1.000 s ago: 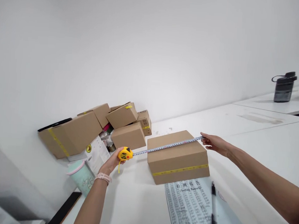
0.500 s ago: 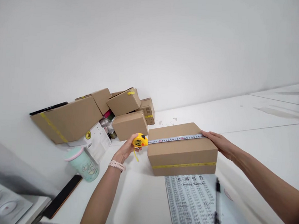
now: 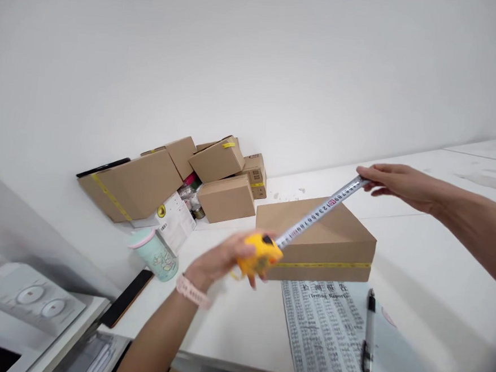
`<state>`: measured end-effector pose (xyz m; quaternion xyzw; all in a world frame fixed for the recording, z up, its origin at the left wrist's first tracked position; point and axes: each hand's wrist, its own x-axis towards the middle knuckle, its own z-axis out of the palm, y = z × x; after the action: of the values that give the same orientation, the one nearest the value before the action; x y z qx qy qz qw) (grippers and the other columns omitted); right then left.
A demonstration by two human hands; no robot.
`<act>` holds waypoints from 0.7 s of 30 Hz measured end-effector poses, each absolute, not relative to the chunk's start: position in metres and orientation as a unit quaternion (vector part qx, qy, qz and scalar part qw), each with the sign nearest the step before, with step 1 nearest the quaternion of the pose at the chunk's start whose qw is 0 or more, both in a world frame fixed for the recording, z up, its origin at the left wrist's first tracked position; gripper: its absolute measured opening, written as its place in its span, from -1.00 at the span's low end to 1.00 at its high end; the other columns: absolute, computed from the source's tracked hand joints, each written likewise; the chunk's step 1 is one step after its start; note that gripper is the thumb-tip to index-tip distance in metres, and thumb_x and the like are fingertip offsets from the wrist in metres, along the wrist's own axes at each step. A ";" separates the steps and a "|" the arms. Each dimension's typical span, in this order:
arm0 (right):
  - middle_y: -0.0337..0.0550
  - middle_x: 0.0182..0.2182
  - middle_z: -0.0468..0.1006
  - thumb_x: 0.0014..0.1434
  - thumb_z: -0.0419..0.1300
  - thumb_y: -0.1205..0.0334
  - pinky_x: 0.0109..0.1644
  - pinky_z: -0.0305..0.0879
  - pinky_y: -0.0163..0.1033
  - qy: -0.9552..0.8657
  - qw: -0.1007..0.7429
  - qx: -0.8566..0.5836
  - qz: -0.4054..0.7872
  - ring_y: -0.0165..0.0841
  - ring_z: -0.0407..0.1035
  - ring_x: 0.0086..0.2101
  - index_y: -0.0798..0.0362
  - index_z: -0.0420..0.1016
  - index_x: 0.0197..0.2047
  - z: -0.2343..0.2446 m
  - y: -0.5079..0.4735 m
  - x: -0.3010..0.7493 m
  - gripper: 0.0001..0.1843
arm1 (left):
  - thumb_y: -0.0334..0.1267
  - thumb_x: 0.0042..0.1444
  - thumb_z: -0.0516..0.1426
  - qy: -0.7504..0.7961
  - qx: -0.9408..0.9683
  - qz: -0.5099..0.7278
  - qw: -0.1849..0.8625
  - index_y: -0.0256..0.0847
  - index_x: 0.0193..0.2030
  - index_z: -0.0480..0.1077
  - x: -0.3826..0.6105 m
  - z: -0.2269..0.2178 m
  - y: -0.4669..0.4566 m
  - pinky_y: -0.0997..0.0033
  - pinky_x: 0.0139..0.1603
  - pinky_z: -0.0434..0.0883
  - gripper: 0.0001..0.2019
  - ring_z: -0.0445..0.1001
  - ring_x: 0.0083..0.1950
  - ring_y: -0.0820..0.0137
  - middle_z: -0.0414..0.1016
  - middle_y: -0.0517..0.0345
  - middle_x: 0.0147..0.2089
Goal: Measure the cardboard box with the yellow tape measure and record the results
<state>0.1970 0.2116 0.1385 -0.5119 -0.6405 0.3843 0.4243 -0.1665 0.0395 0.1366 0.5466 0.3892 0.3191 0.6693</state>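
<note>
My left hand (image 3: 230,258), blurred by motion, is closed around the yellow case of a tape measure (image 3: 262,254). The silver blade runs up to the right from the case, and my right hand (image 3: 390,179) pinches its far end. Beneath the stretched blade sits a closed cardboard box (image 3: 313,230) with a yellow tape strip along its front side; the blade is tilted and appears lifted off the box top. A printed report sheet (image 3: 318,327) lies in front of the box, with a clear and black pen (image 3: 369,336) on it.
Several cardboard boxes (image 3: 225,198) are piled against the wall at the back left. A mint tumbler with a pink lid (image 3: 158,256) stands before them, near a black flat object (image 3: 127,296). The white table's front edge (image 3: 239,367) shows below.
Both hands have raised the tape measure off the box top. The left hand has come right and nearer, the right hand up and right, so the blade now slants. The view has shifted slightly.
</note>
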 end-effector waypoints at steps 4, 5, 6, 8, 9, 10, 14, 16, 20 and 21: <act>-0.10 -0.31 0.52 0.05 0.30 -0.31 -0.01 0.27 -0.10 -0.726 0.349 -0.458 0.375 -0.27 0.33 -0.21 0.01 0.32 -0.49 0.166 0.214 0.160 -0.46 | -0.06 -0.15 0.41 0.277 0.414 0.348 0.794 -0.19 0.04 0.39 -0.104 0.086 -0.020 0.39 -0.47 0.49 -0.39 0.59 -0.34 0.23 0.46 -0.02 -0.13; -0.09 -0.32 0.53 0.07 0.27 -0.32 0.00 0.27 -0.09 -0.735 0.335 -0.453 0.376 -0.25 0.34 -0.21 0.00 0.30 -0.50 0.164 0.217 0.149 -0.46 | 0.00 -0.12 0.37 0.259 0.383 0.389 0.797 -0.19 0.01 0.39 -0.090 0.072 -0.026 0.34 -0.47 0.51 -0.43 0.59 -0.35 0.23 0.43 0.01 -0.16; -0.08 -0.30 0.54 0.10 0.23 -0.33 0.01 0.28 -0.08 -0.735 0.332 -0.459 0.373 -0.22 0.36 -0.19 -0.01 0.32 -0.48 0.159 0.222 0.138 -0.46 | 0.06 -0.08 0.33 0.247 0.363 0.422 0.793 -0.21 0.00 0.39 -0.077 0.061 -0.028 0.30 -0.48 0.52 -0.44 0.57 -0.35 0.22 0.42 0.01 -0.18; 0.00 -0.19 0.58 0.19 0.13 -0.32 0.04 0.29 -0.06 -0.713 0.348 -0.492 0.358 -0.15 0.40 -0.12 -0.01 0.41 -0.39 0.144 0.233 0.119 -0.49 | 0.19 -0.08 0.28 0.245 0.323 0.458 0.791 -0.29 -0.04 0.42 -0.057 0.049 -0.023 0.31 -0.51 0.51 -0.38 0.54 -0.33 0.23 0.41 -0.03 -0.21; 0.05 -0.12 0.58 0.23 0.07 -0.30 0.07 0.29 -0.06 -0.702 0.359 -0.508 0.347 -0.11 0.41 -0.07 0.01 0.45 -0.32 0.134 0.238 0.112 -0.49 | 0.24 -0.11 0.27 0.254 0.310 0.472 0.785 -0.33 -0.07 0.42 -0.051 0.046 -0.018 0.32 -0.52 0.51 -0.34 0.53 -0.33 0.24 0.40 -0.04 -0.22; 0.08 -0.04 0.57 0.26 0.02 -0.27 0.11 0.27 -0.05 -0.698 0.363 -0.515 0.340 -0.09 0.41 -0.02 0.03 0.48 -0.24 0.124 0.243 0.107 -0.48 | 0.28 -0.15 0.27 0.266 0.300 0.482 0.779 -0.35 -0.10 0.43 -0.046 0.047 -0.011 0.33 -0.52 0.49 -0.31 0.52 -0.34 0.25 0.39 -0.03 -0.23; 0.05 0.09 0.54 0.32 -0.11 -0.23 0.16 0.26 -0.03 -0.716 0.346 -0.508 0.331 -0.04 0.38 0.08 0.02 0.48 0.05 0.093 0.253 0.100 -0.40 | 0.30 -0.23 0.32 0.299 0.285 0.505 0.758 -0.32 -0.12 0.40 -0.039 0.052 0.009 0.31 -0.48 0.49 -0.27 0.51 -0.33 0.26 0.37 0.03 -0.25; -0.03 0.10 0.55 0.31 -0.12 -0.25 0.16 0.28 -0.04 -0.730 0.334 -0.495 0.334 -0.04 0.38 0.10 -0.04 0.48 0.12 0.085 0.254 0.101 -0.39 | 0.30 -0.25 0.32 0.302 0.280 0.507 0.757 -0.30 -0.13 0.38 -0.037 0.053 0.013 0.31 -0.48 0.48 -0.27 0.51 -0.32 0.26 0.36 0.05 -0.25; -0.13 0.07 0.59 0.28 -0.11 -0.31 0.15 0.28 -0.01 -0.749 0.320 -0.485 0.318 -0.01 0.39 0.09 -0.15 0.52 0.12 0.078 0.258 0.103 -0.37 | 0.31 -0.29 0.33 0.316 0.271 0.507 0.755 -0.27 -0.16 0.37 -0.033 0.053 0.020 0.33 -0.51 0.47 -0.27 0.49 -0.36 0.29 0.36 0.08 -0.27; -0.13 0.04 0.61 0.26 -0.09 -0.31 0.16 0.27 0.02 -0.754 0.317 -0.487 0.306 0.02 0.39 0.08 -0.16 0.55 0.07 0.077 0.259 0.103 -0.39 | 0.30 -0.29 0.33 0.321 0.270 0.508 0.752 -0.27 -0.17 0.37 -0.031 0.054 0.021 0.32 -0.51 0.48 -0.28 0.49 -0.37 0.30 0.36 0.08 -0.27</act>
<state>0.1035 0.2590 0.0770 -0.4869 -0.7544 0.3055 0.3171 -0.0314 0.0207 0.0542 0.2698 0.3208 0.5083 0.7523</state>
